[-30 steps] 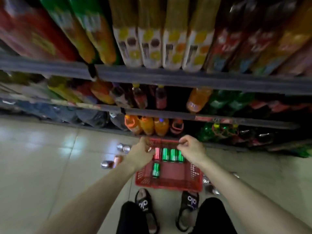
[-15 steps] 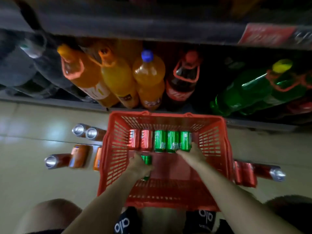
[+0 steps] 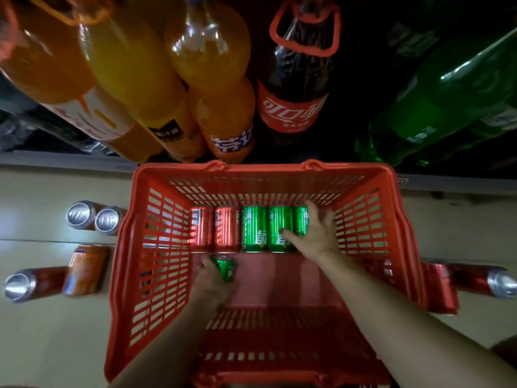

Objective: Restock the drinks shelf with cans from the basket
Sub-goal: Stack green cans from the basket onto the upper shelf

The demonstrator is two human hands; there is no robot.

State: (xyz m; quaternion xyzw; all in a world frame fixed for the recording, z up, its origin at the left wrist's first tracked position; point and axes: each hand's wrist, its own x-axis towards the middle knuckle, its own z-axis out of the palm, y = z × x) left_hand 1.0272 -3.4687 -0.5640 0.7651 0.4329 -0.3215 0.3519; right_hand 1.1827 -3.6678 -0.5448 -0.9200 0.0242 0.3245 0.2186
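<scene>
Red basket (image 3: pixel 156 247) on the floor before the shelf of bottles (image 3: pixel 293 88). Inside, along its far wall, a row of cans (image 3: pixel 253 229). Left hand (image 3: pixel 211 281) curls around a lone green can (image 3: pixel 225 268) nearer the basket's middle; right hand (image 3: pixel 316 233), fingers spread, wraps the rightmost green can (image 3: pixel 300 224).

Red basket (image 3: pixel 156 247) on the floor holds a row of two red and three green cans (image 3: pixel 253 229), one green can (image 3: pixel 225 268) apart
</scene>
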